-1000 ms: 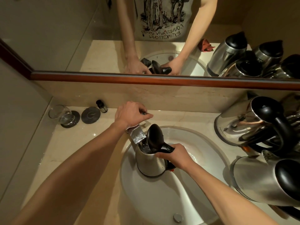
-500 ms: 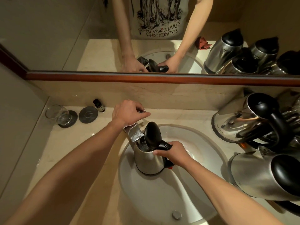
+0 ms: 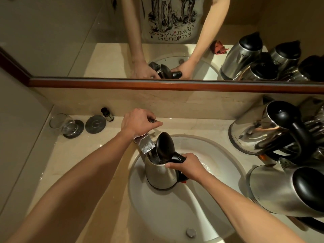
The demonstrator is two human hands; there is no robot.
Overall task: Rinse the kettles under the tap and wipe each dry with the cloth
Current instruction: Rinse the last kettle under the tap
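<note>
Now the kettle (image 3: 160,174) is held upright in the sink (image 3: 219,199) by the right hand (image 3: 185,166), clamped on its handle — lid up under the tap (image 3: 145,143), whose lever is gripped by the left hand (image 3: 138,122) at 11 o'clock.

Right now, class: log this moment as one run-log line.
step: rinsing | left hand: on tap handle | right hand: gripping kettle handle | kettle: lid open, under spout, in sink | cloth: unused

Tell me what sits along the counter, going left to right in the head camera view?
Drinking glass → round grey coaster → small dark bottle → left hand on the tap → kettle in the sink, held by the right hand → waiting kettles.
</note>
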